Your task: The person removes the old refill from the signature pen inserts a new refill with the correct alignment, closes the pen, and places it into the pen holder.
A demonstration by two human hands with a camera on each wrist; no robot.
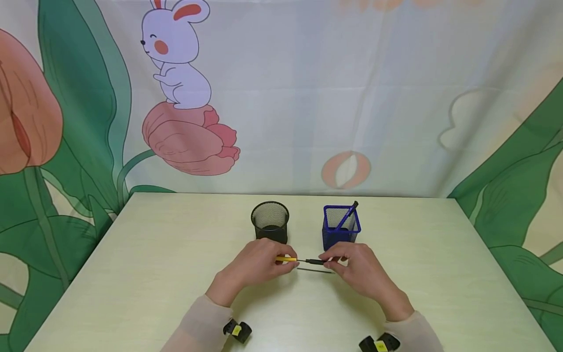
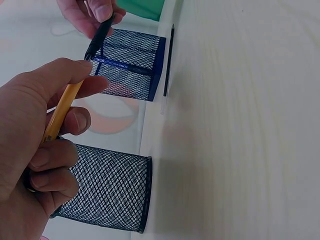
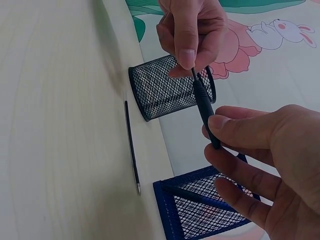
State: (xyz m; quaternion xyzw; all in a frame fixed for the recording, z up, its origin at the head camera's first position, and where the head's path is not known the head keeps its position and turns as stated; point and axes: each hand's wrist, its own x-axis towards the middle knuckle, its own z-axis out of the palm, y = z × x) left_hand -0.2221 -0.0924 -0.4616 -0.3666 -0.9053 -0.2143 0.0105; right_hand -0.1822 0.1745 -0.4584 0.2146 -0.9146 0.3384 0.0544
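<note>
Barrel [image 2: 65,107]: yellow, held in our left grip [image 1: 264,263].
Piece [image 3: 203,104]: black, pinched in our right grip [image 1: 359,269].
Refill [image 3: 131,145]: lies on our counter [image 1: 132,274], near black cup [image 1: 271,235] and blue holder [image 1: 337,239].

a slender yellow barrel [image 1: 287,258] is gripped by the curled fingers of the left hand [image 1: 263,263], its end aimed at three o'clock in the head view. at three o'clock from it, the right hand [image 1: 358,269] pinches a black grip section [image 3: 204,103], ridged towards the barrel and plainer at the other end. a thin rod [image 3: 194,75] spans the short gap between the two, meeting the black grip section at its ridged end; all run nearly in line, from nine o'clock to three.
</note>
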